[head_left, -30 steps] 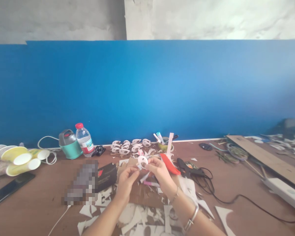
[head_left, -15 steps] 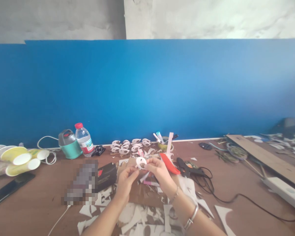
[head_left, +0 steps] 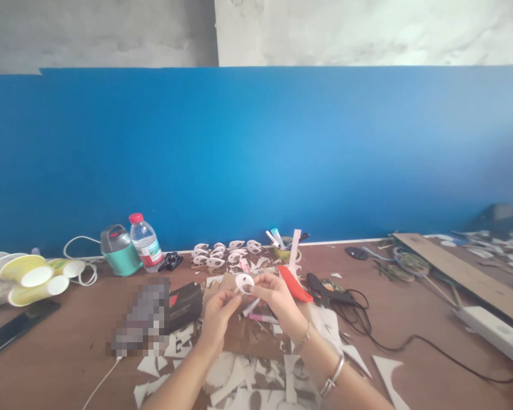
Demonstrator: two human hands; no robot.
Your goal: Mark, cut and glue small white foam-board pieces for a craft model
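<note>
Both my hands meet over the middle of the brown table (head_left: 68,364). My left hand (head_left: 219,314) and my right hand (head_left: 272,296) pinch a small white cut-out paper piece (head_left: 244,282) between their fingertips. A white pen-like tool (head_left: 251,307) shows just under the hands; which hand holds it I cannot tell. Several like white cut-outs (head_left: 222,253) lie in rows behind the hands. My right wrist wears bracelets (head_left: 333,378).
Paper scraps (head_left: 239,376) litter the near edge. Yellow paper cups (head_left: 25,279), a teal jar (head_left: 119,250) and a water bottle (head_left: 145,242) stand left. A black glue gun (head_left: 325,293) with its cord, an orange piece (head_left: 294,285), a board (head_left: 465,276) and a power strip (head_left: 493,336) lie right.
The white piece has sunk a little and turned slightly between my fingertips. Both hands stay in the same spot.
</note>
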